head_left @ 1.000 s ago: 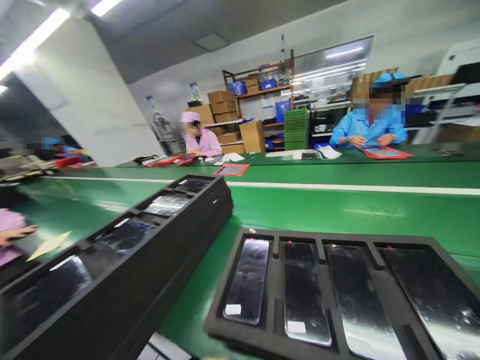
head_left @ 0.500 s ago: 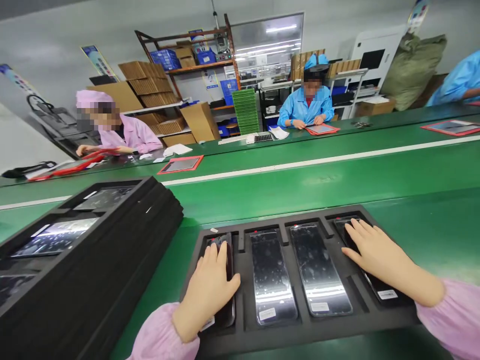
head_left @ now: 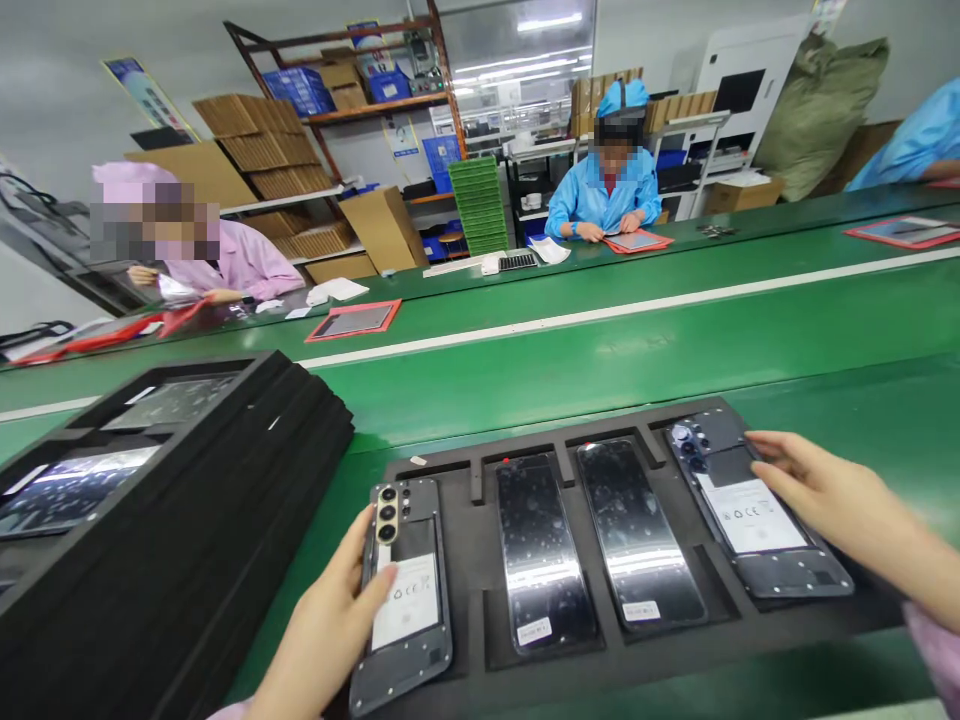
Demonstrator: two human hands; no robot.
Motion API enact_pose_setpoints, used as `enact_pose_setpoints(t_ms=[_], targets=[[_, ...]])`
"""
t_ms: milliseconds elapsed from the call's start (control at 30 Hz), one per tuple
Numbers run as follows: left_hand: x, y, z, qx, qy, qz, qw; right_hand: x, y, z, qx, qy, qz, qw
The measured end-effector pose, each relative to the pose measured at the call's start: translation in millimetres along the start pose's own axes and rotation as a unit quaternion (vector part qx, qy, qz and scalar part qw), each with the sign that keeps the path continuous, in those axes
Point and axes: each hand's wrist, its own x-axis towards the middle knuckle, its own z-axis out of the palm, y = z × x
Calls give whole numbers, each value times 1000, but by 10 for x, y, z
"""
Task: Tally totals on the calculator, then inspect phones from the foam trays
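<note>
My left hand [head_left: 326, 615] grips the left edge of a smartphone [head_left: 409, 655], thumb on top, its back with three gold-ringed lenses and a white label facing up. This phone tilts over the leftmost slot of a black foam tray [head_left: 461, 525]. With thumb and fingers, my right hand [head_left: 840, 490] pinches the right edge of another smartphone [head_left: 757, 520], also back side up, at the rightmost slot. Between them, a glossy phone [head_left: 544, 550] and a second glossy phone [head_left: 641, 530] lie screen up in the middle slots, each with a small white sticker.
A tall stack of black foam trays [head_left: 225, 510] holding phones stands at my left. Beyond the green belt [head_left: 480, 390] with its white line, a person in pink [head_left: 247, 250] and a person in blue [head_left: 562, 205] work. A red-edged sheet [head_left: 356, 320] lies opposite.
Both outer phones, which lay screen up under my flat hands, now show their backs. My hands have closed on their outer edges. The two middle phones stay in place.
</note>
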Motion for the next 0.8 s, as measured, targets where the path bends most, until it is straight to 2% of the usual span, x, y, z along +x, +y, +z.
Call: enact_pose_setpoints(t_ms=[33,100,133,167,200,267,333,400,500,600,700,733,800], targets=[[-25,80,62,57,37,72,995,-5,-125,50,-22,21,-33,999],[-58,336,236,132,83,209,965,4,-476,136,-58,32,-108,992],[-64,489,356,138,74,257,954,12,-679,180,-59,-3,-145,988],[-65,640,498,125,28,284,950,17,-881,229,-61,-67,-183,979],[-64,776,655,99,-26,299,949,18,-1065,286,-68,-127,-213,966],[-57,972,977,66,-131,278,949,3,-1339,414,-70,-159,-235,956],[-53,1054,1230,66,-156,269,948,-20,-1463,520,-71,-177,-238,953],[-51,1070,1358,70,-150,273,948,-33,-1474,554,-71,-187,-229,953],[-44,1108,1312,122,-147,278,941,-11,-1377,431,-61,-191,-206,958],[-20,1187,1058,202,-142,265,932,53,-1144,194,-43,-172,-147,973],[45,1149,732,256,-103,178,945,89,-796,30,2,-191,-28,981],[74,1098,645,247,-103,142,953,84,-694,15,56,-216,15,975],[127,974,557,166,-141,75,973,52,-573,46,190,-247,77,947]])
